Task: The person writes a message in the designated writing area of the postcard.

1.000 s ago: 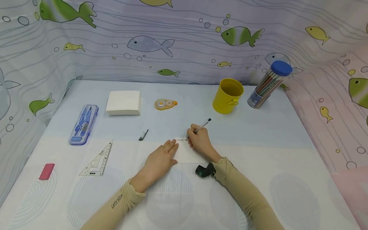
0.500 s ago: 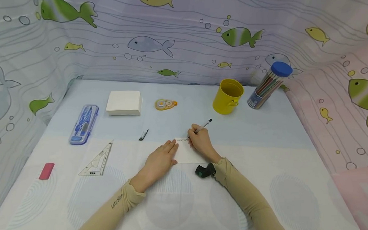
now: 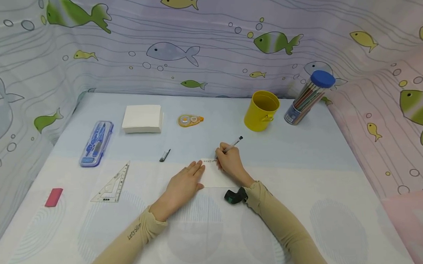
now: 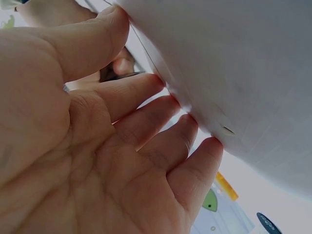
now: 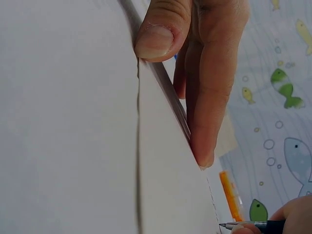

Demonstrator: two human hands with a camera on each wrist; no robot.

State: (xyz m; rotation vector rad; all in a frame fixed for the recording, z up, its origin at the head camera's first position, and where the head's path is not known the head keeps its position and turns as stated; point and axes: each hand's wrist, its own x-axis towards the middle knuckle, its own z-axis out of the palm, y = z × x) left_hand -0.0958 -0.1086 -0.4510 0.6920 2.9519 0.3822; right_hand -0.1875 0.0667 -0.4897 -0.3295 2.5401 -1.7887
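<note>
A small white card [image 3: 215,174] lies on the table in front of me, with a short line of writing along its top edge. My left hand [image 3: 185,183] rests flat on the card's left side, fingers straight; in the left wrist view its fingertips [image 4: 195,126] press the card [image 4: 234,63]. My right hand [image 3: 229,162] grips a pen [image 3: 232,146], its tip on the card's top edge. In the right wrist view the pen tip [image 5: 229,225] shows at the bottom, beside the left hand's fingers [image 5: 204,97] on the card [image 5: 161,185].
A black pen cap [image 3: 165,155] lies left of the card. At the back stand a white paper block [image 3: 142,118], an orange correction tape [image 3: 190,120], a yellow cup [image 3: 261,109] and a pencil tube [image 3: 309,97]. A blue geometry case [image 3: 97,142], set square [image 3: 112,184] and pink eraser [image 3: 54,197] are left.
</note>
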